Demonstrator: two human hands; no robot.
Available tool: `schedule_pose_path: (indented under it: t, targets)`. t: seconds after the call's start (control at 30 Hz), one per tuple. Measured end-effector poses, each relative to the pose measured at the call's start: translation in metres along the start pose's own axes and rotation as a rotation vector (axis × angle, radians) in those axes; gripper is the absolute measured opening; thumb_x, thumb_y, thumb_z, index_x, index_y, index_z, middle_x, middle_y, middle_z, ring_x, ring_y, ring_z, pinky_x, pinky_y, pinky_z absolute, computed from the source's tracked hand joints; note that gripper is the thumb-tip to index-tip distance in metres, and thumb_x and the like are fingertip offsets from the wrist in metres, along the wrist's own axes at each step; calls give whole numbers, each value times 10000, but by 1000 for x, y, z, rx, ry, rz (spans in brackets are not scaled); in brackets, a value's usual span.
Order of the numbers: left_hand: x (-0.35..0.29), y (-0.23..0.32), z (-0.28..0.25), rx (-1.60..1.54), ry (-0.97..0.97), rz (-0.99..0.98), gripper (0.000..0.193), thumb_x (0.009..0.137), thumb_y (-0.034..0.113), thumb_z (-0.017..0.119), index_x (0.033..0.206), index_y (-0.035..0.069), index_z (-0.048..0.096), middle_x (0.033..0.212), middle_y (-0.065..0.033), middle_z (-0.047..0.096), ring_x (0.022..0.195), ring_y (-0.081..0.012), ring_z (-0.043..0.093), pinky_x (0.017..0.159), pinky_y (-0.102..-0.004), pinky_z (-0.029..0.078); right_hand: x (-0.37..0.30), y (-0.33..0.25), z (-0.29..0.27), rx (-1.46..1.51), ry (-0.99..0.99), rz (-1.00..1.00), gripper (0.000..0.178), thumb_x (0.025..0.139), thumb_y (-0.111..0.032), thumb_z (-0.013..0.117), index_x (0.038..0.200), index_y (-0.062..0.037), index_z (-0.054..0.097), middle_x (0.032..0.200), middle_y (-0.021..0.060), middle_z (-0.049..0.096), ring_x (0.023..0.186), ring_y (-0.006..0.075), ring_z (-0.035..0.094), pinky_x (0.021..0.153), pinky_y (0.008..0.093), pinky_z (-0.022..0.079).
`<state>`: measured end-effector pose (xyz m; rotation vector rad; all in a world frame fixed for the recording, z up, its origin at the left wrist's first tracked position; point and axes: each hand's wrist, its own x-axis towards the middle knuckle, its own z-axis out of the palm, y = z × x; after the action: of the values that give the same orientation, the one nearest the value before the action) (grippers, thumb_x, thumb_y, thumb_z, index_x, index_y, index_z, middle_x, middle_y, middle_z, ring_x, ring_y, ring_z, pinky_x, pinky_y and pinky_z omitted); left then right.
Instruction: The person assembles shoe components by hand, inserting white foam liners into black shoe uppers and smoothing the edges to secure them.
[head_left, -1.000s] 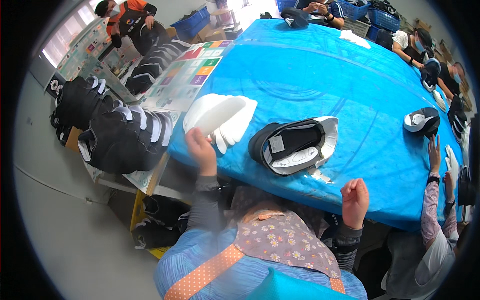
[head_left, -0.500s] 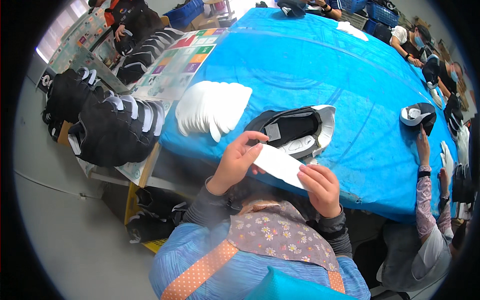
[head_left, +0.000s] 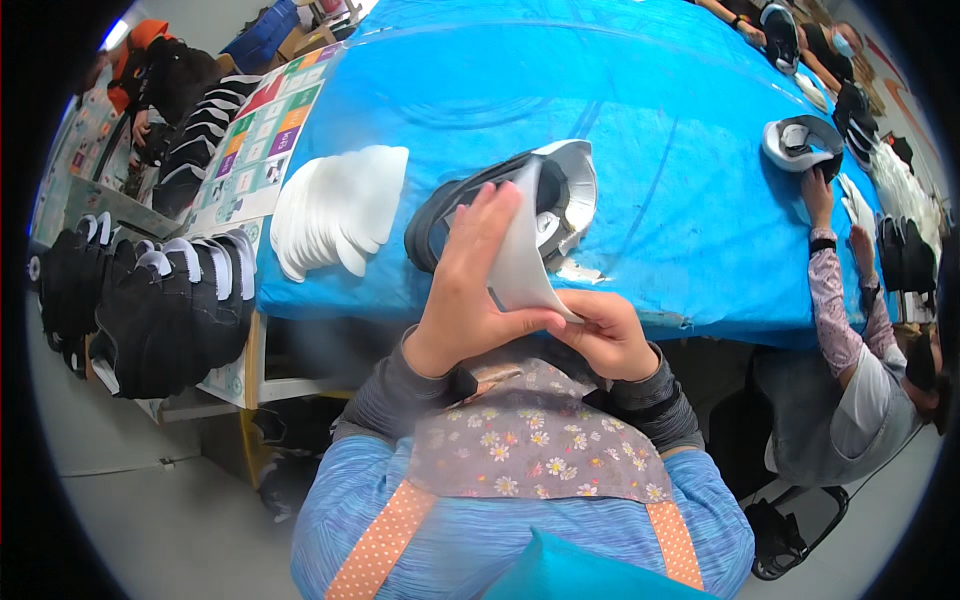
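In front of my chest, both hands hold one white insole (head_left: pixel 524 262), bent and tilted up on edge. My left hand (head_left: pixel 465 285) has its fingers stretched up along the insole's left side, with the thumb at its lower end. That lower end is pinched between the thumb and fingers of my right hand (head_left: pixel 608 335). Just beyond, a black shoe upper (head_left: pixel 578 195) with a white lining lies on the blue-covered table, partly hidden by the insole and my left fingers. To its left, a fanned stack of white insoles (head_left: pixel 335 210) lies near the table edge.
Black shoe uppers (head_left: pixel 165 325) with white edges crowd the side stand at left. Along the patterned board, another row of uppers (head_left: pixel 205 130) stands near a person in dark clothing. At right, a co-worker's hand (head_left: pixel 818 198) touches a black-and-white upper (head_left: pixel 803 145) on the blue table (head_left: pixel 680 260).
The insole has swung from lying nearly flat to standing on edge and bent. My left hand's fingers have straightened upward; my right hand has moved to its lower end. The view has shifted.
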<state>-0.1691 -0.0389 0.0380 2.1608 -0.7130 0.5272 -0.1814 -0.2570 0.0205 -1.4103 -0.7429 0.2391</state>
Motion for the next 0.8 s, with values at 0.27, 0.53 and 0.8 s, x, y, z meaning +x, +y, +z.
schedule_pose_path:
  t: [0.27, 0.53, 0.8]
  targets:
    - [-19, -6, 17, -315, 30, -41, 673, 700, 411, 908, 1158, -12, 656, 1060, -110, 721, 1006, -246, 706, 1153, -552, 329, -7, 18, -3, -295, 281, 3, 566, 775, -114, 848, 1279, -34, 603, 1085, 73, 666, 985, 172, 632, 862, 295, 496]
    - [-18, -5, 6, -158, 7, 22, 610, 657, 403, 916, 1098, 36, 710, 999, -93, 746, 915, -268, 726, 1081, -568, 390, 1, 19, -10, -130, 67, 99, 756, 732, -172, 871, 1374, -5, 508, 1214, 114, 644, 1161, 210, 607, 1007, 351, 474]
    - [-61, -59, 0, -50, 524, -84, 831, 896, 573, 686, 1430, -8, 423, 1458, -183, 474, 1324, -300, 483, 1160, -495, 310, -5, 22, -21, -177, 300, 23, 799, 728, -125, 868, 1393, 9, 446, 1226, 127, 634, 1172, 211, 607, 1078, 371, 439]
